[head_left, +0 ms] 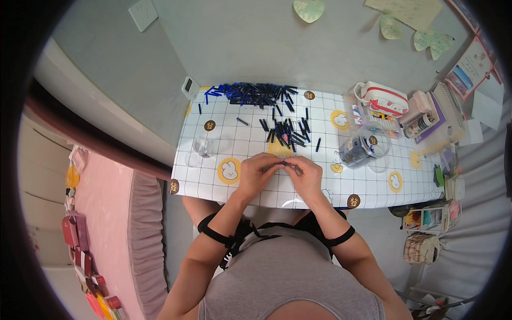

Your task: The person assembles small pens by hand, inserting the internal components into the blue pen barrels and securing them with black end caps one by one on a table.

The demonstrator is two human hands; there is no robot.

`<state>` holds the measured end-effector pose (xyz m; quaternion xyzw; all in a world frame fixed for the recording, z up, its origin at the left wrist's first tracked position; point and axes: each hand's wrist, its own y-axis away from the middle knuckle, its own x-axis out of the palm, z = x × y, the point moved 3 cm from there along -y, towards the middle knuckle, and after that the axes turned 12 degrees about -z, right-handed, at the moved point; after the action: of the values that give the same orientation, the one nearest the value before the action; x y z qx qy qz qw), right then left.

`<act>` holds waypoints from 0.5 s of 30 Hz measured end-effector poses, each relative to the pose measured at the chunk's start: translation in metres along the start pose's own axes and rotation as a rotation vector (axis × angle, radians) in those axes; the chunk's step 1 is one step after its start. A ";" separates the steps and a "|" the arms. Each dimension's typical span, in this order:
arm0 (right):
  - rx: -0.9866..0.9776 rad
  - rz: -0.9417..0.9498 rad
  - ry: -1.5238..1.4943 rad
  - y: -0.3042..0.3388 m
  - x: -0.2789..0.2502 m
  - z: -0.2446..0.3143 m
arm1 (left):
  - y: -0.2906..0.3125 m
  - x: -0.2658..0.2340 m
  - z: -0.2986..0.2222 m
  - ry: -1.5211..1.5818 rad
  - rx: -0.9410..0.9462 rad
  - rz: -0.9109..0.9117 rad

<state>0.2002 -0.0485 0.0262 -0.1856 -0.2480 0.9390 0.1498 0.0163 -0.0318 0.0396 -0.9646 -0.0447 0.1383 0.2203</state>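
Both my hands meet near the front middle of the table, their fingertips pinched together. Between the fingers of my left hand (255, 177) and my right hand (306, 178) is a small dark tube (284, 163), mostly covered by the fingers. It resembles the short dark-blue and black tubes, like pen ink cartridges, in the loose heap (286, 133) just beyond my hands. A much bigger heap of these tubes (258, 94) lies along the table's back edge. To the right, a clear jar (354, 152) contains dark pieces.
A small clear cup (203, 146) stands left on the white grid-patterned table (205, 184). A clear round lid (383, 160) is by the jar. Back right are a white-and-red pouch (384, 100) and notebooks (448, 109). Walls border the table's back and left; a pink bed (112, 213) lies at left.
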 end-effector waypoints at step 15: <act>-0.243 -0.111 -0.034 -0.016 -0.040 0.058 | -0.024 -0.016 -0.077 -0.025 0.276 0.128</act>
<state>0.2140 -0.0739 0.0917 -0.1722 -0.3723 0.8953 0.1737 0.0220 -0.0438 0.1206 -0.9243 0.0335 0.1688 0.3407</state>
